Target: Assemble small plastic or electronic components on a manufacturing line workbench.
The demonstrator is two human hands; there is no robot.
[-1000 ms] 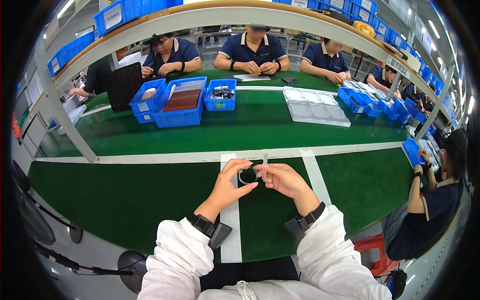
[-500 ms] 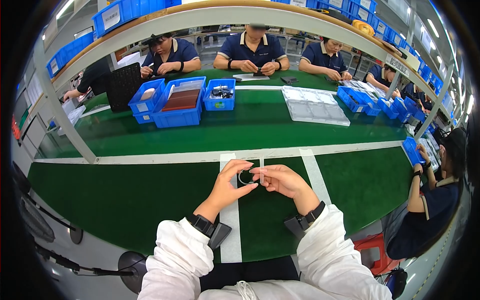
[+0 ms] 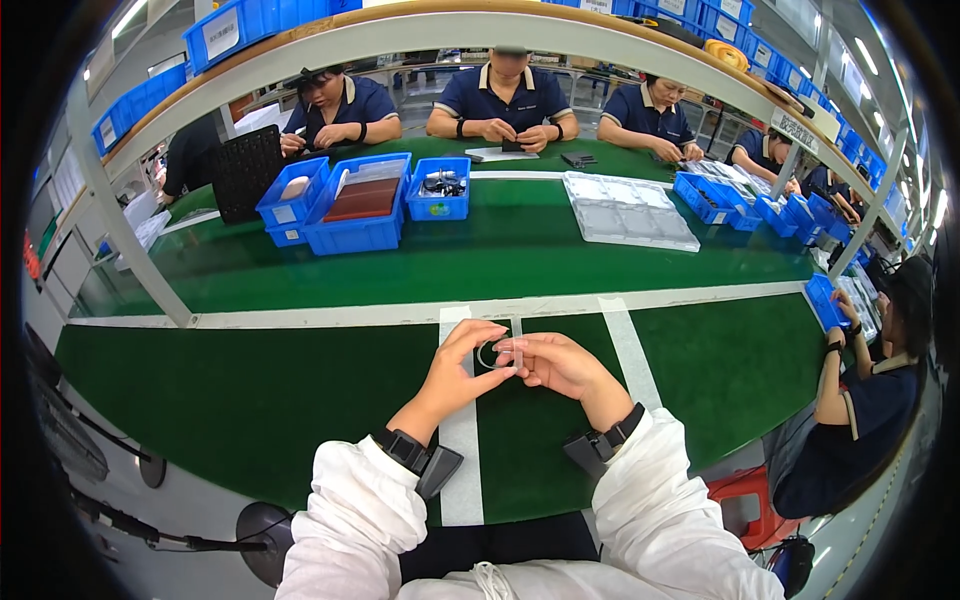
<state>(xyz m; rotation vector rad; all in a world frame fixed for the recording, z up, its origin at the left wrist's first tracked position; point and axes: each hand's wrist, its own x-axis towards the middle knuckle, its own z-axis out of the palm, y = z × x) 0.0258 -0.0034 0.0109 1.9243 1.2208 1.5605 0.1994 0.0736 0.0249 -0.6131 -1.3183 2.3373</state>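
Both hands, left hand [image 3: 455, 365] and right hand [image 3: 560, 365], pinch a small clear ring-shaped part [image 3: 497, 354] together above the green desk [image 3: 250, 400]. Beyond, blue plastic bins [image 3: 365, 205] hold brown sheets and dark parts.

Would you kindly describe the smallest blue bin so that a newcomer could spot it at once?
Start at the green worktable and look to its far left, where three blue plastic bins stand together. The small blue bin is the rightmost, beside the large blue bin. It alone holds a tangle of dark and silvery parts.
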